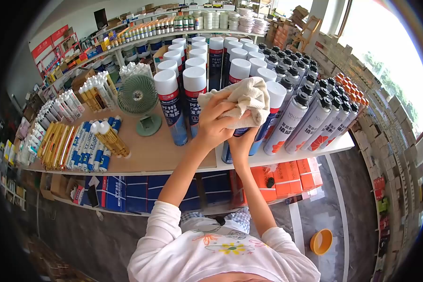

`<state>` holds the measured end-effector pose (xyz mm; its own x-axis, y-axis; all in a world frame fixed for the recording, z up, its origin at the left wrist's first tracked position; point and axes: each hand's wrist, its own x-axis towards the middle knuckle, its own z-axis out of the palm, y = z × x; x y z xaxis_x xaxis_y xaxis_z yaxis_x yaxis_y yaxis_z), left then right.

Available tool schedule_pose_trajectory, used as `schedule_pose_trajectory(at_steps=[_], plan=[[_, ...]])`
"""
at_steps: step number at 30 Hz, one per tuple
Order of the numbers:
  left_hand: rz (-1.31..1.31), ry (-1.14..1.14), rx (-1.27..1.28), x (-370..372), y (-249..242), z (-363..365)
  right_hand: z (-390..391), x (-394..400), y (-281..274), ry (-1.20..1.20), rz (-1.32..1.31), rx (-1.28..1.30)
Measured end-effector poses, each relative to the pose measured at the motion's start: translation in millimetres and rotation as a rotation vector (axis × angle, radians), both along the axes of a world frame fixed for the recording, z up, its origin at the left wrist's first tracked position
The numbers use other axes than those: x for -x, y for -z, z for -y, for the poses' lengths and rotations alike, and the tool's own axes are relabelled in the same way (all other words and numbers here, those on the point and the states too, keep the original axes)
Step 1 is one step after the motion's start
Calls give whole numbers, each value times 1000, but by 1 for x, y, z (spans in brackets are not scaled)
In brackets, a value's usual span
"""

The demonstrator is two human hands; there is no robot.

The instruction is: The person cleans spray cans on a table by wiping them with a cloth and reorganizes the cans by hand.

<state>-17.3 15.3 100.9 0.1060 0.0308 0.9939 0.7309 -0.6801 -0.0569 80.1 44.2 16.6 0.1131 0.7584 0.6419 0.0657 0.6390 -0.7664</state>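
Note:
My left hand (215,123) is wrapped round a crumpled beige cloth (254,101), which lies over the top of a blue spray can. Just below the cloth, my right hand (242,143) grips the body of that same can (240,132). Its cap is hidden under the cloth. White-capped blue cans (174,113) stand upright in rows to the left of and behind my hands. Silver cans with black nozzles (286,123) stand close on the right.
A green fan (149,124) stands left of the cans, beside blue-and-white tubes (87,149) and yellow tubes (113,141). Orange boxes (286,177) and blue boxes (136,192) sit on the lower shelf. A yellow bucket (321,241) is on the floor at right.

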Motion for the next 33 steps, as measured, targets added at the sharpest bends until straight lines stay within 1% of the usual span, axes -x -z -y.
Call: schedule_pose_trajectory(at_steps=[1,3,4,5,7,8,12,13,15,16,19,21,23,24,25,26,27,29,31,32,33], plan=[[-8,7,3,0,4,-2,0,2,2,7,-8,3],[73,-54,-53,-1,18,0,-1,6,6,83,52,12],[76,-74,-20,0,27,4,-5,6,12,135,120,-12],[62,-67,-18,1,37,9,-8,5,18,128,171,-66],[-18,-83,63,3,55,18,-26,14,58,-69,-91,42],[-44,-89,98,3,63,20,-27,16,66,-62,-72,25],[-131,-51,119,2,42,28,-23,20,74,-72,-44,62],[-130,-45,124,-2,31,29,-19,17,64,-126,43,81],[-171,-66,75,-9,11,28,-8,21,55,81,69,21],[-163,-33,67,-10,6,26,-6,20,44,89,13,-23],[-160,-36,99,-13,10,17,-1,22,42,117,-8,-4],[-179,-56,72,-11,20,15,-4,20,51,136,39,8],[-169,-38,131,-6,36,18,-12,12,52,-113,-100,37],[-145,-33,166,-1,44,21,-16,-5,46,-151,60,-60],[-149,-33,170,2,51,21,-20,-8,43,-127,-3,-14],[-120,-30,176,4,58,21,-21,-16,43,-160,19,-9],[-90,-27,181,6,62,23,-14,-25,27,-193,42,-3],[-83,-23,180,11,63,25,-14,-31,24,-263,72,29],[-57,-40,237,13,62,29,-19,-32,26,-346,119,16],[-52,-30,227,13,60,30,-22,-31,28,-346,119,17],[-51,-31,228,13,59,32,-24,-30,31,-430,129,38]])
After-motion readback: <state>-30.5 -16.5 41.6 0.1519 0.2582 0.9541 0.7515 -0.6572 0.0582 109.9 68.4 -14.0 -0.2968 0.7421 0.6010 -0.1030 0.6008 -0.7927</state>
